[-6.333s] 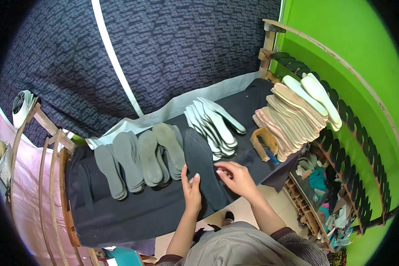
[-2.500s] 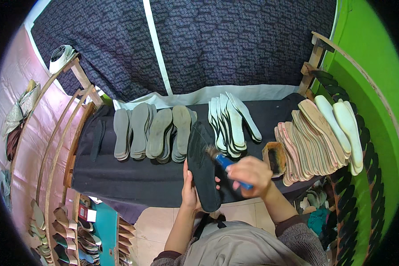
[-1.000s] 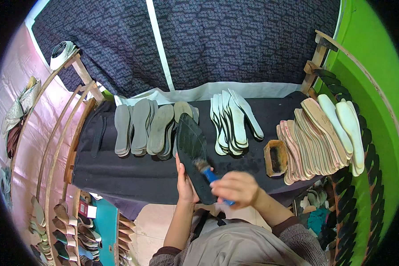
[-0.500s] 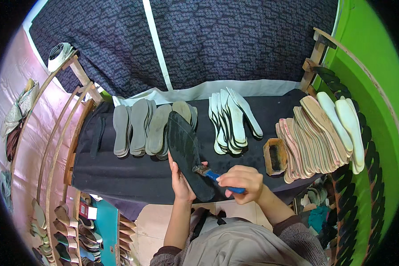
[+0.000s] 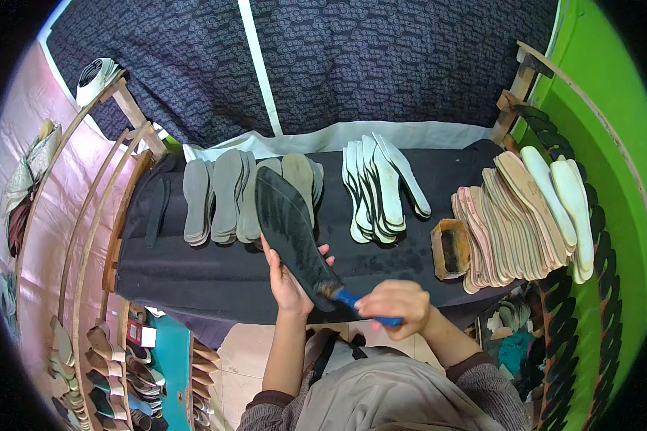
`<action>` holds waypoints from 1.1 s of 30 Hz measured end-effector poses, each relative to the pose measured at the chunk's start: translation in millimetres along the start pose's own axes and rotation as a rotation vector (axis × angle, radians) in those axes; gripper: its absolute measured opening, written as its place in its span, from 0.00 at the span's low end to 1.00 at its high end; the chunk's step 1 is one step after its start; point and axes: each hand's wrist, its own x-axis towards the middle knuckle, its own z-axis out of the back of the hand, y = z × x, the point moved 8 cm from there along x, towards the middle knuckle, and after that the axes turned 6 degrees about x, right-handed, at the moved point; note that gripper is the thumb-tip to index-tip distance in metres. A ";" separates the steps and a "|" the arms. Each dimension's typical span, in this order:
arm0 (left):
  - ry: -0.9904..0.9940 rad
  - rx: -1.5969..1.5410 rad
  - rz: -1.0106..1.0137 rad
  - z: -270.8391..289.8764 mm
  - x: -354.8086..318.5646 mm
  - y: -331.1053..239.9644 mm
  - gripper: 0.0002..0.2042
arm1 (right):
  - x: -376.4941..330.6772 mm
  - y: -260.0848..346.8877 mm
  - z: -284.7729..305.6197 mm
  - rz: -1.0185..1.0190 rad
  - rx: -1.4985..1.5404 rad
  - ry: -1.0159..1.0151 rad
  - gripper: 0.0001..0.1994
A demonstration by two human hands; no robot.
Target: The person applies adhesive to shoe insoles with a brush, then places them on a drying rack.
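Observation:
A black shoe sole (image 5: 289,226) rests in my left hand (image 5: 289,287), which supports it from beneath with the thumb along its left edge and fingertips showing at the right. Part of its surface looks wet and shiny. My right hand (image 5: 397,307) is closed round the blue handle of a paintbrush (image 5: 346,296). The bristles touch the sole near its heel end. An open wooden box (image 5: 451,249), dark and stained inside, stands on the black-covered table (image 5: 194,276) to the right.
Stacks of grey insoles (image 5: 228,197) lie at the table's left, white-topped insoles (image 5: 375,188) in the middle, and beige insoles (image 5: 510,223) at the right. Wooden racks flank the table; the right rack holds black soles (image 5: 558,341). A dark patterned curtain (image 5: 381,65) hangs behind.
The brush has slid down and right along the sole toward the heel, my right hand moving with it. My left hand and the sole have shifted slightly left and up.

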 end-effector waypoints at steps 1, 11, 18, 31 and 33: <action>0.002 0.000 0.006 0.8 0.7 0.2 0.26 | 2.5 1.5 6.5 -0.018 -0.072 -0.026 0.14; -0.001 0.026 -0.024 1.2 11.6 -9.3 0.26 | -2.7 10.5 -6.2 0.026 -0.069 0.081 0.15; -0.016 -0.056 -0.045 7.0 17.7 -15.2 0.25 | -3.5 6.7 -0.4 0.024 -0.061 0.050 0.14; 0.060 0.040 -0.037 -9.0 -0.9 8.5 0.24 | 22.6 10.9 3.0 0.147 -0.202 0.077 0.16; 0.096 -0.028 0.059 -14.0 -6.3 13.4 0.25 | 21.2 11.7 -3.3 0.140 -0.210 0.150 0.13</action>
